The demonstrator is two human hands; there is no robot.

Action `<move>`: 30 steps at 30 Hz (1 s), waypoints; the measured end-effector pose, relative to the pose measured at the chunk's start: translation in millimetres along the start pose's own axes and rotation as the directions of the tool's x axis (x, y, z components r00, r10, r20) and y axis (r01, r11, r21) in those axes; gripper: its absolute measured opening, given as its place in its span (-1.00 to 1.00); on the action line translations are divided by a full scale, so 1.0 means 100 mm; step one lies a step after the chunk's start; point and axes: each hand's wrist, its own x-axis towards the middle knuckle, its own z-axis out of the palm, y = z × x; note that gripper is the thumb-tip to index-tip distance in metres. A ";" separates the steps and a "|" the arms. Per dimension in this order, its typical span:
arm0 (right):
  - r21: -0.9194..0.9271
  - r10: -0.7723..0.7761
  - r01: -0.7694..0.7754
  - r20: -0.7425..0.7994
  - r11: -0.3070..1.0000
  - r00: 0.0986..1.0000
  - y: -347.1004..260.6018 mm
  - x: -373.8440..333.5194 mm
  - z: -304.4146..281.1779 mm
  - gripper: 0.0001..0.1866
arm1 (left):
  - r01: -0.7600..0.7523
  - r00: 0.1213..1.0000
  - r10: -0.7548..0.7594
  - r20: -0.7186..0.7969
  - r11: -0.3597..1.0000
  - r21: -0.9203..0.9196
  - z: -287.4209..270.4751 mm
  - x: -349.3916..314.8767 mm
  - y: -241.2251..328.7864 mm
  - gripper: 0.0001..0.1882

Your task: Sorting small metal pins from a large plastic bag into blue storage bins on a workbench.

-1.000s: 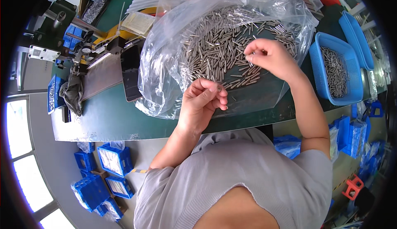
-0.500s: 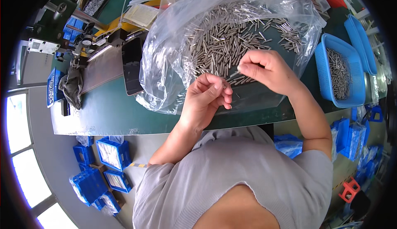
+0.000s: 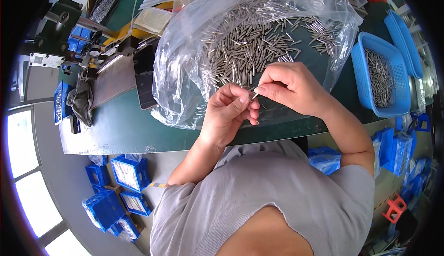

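Observation:
Over the near edge of a clear plastic bag (image 3: 178, 78), my two hands meet. My right hand (image 3: 296, 89) pinches a thin metal pin (image 3: 255, 97) between thumb and forefinger, its tip at the fingers of my left hand (image 3: 230, 110). The left thumb and forefinger are pressed together around a small part that I cannot make out; its other fingers are curled. Just beyond my hands, a large heap of short metal pins (image 3: 245, 48) is spread on the bag.
On the right stands a blue perforated basket (image 3: 360, 78) holding more metal pins. A black phone-like slab (image 3: 145, 82) lies left of the bag, beside a bench fixture with a dial gauge (image 3: 95, 50). The green table's edge (image 3: 162, 150) runs in front of me.
My right hand has moved left and slightly down, bringing the pin to my left fingertips. The left hand has stayed nearly in place.

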 end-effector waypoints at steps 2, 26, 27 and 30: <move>-0.005 -0.016 0.016 -0.019 1.000 1.000 0.01 -0.01 0.03 -0.86 | 0.000 1.000 0.000 0.004 1.000 -0.006 0.00 0.00 0.00 -0.90; -0.024 0.294 -0.293 0.108 0.956 0.950 0.28 0.05 -0.24 -0.91 | -0.064 0.998 0.063 -0.020 0.995 -0.080 -0.06 0.00 -0.01 -0.91; -0.222 0.335 -0.301 0.133 0.927 0.933 0.20 0.05 -0.22 -0.89 | -0.067 0.998 0.065 -0.023 0.994 -0.082 -0.06 0.00 0.00 -0.91; -0.446 0.114 -0.059 0.098 0.893 0.989 0.27 -0.02 -0.17 -0.83 | -0.059 0.998 0.058 -0.020 0.995 -0.077 -0.03 0.01 0.01 -0.91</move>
